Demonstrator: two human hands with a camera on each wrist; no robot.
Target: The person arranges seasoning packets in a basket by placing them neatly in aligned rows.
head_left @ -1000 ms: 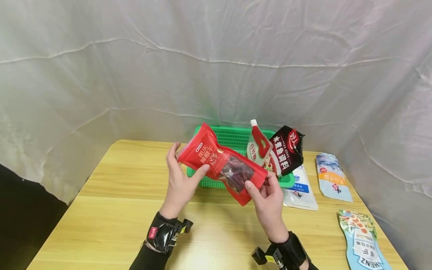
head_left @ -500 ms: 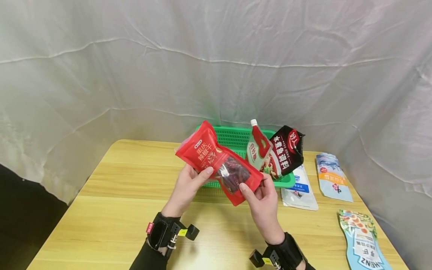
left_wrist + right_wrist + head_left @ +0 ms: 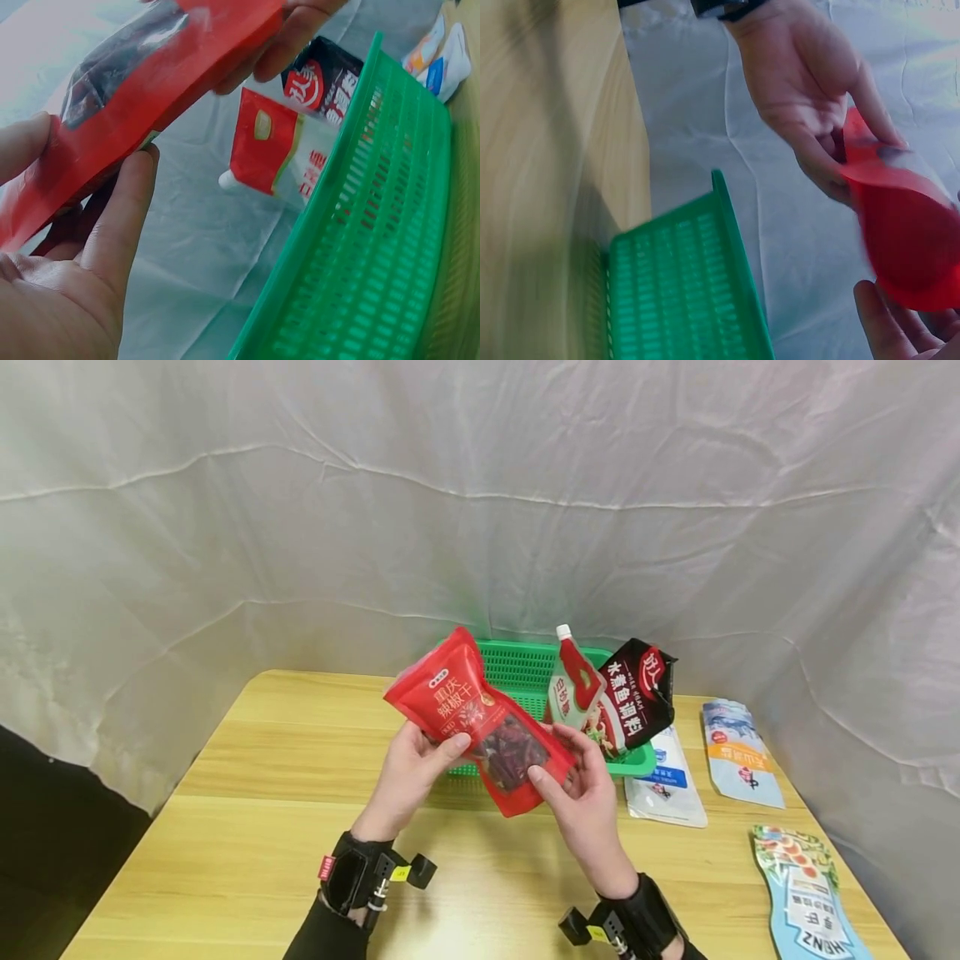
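**Head view: red chilli pouch held slantwise between both hands, in front of the basket**

Head view shows the red dried-chilli pouch [image 3: 477,731] in mid-frame, held above the counter [image 3: 247,827]. Its long axis slants from upper left to lower right. The left hand [image 3: 411,772] pinches its upper half, thumb on the front and fingers behind. The right hand [image 3: 581,793] pinches the lower end likewise. Both hands are equally near. The pouch is glossy red with white lettering and a clear window showing dark chillies. Just behind stands the green basket [image 3: 517,664].

Glossy plastic red pouch [image 3: 478,727], perforated green plastic basket [image 3: 525,670], smooth wood-grain table [image 3: 262,827], apparently matt cloth backdrop [image 3: 300,527].
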